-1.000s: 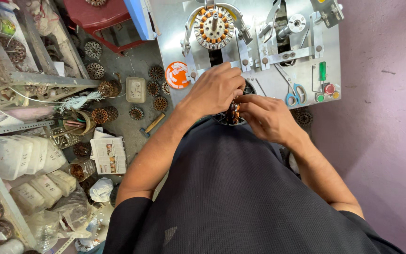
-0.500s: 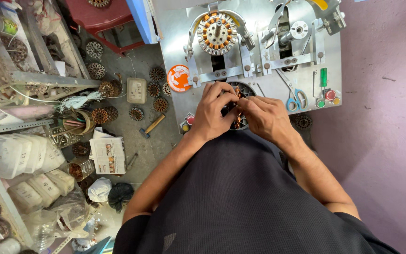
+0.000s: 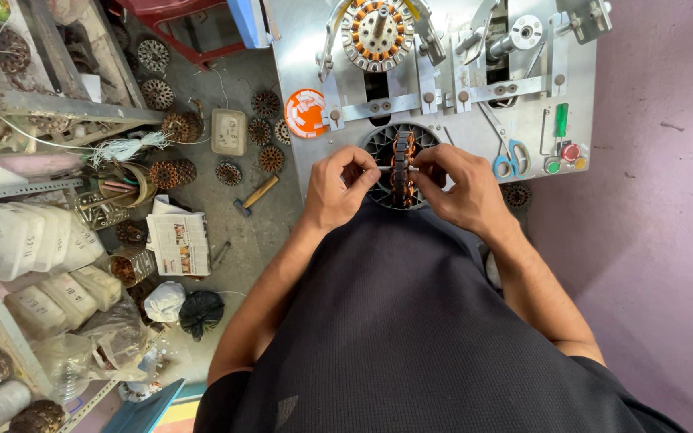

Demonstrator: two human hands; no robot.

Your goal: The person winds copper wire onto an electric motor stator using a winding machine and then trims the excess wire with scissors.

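Metal workbench (image 3: 298, 48) stood before a seated person. Between both hands, held edge-on over a dark round opening, sat a copper-wound stator (image 3: 400, 168). Left hand (image 3: 337, 188) and right hand (image 3: 459, 186) pinched its sides, fingers closed.

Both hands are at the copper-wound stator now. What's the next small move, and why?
Probably draw the thin pale strand taut across the stator. The left hand and right hand each pinch it on either side of the upright stator, which stands edge-on over the round black holder, so the strand needs tension before anything else.
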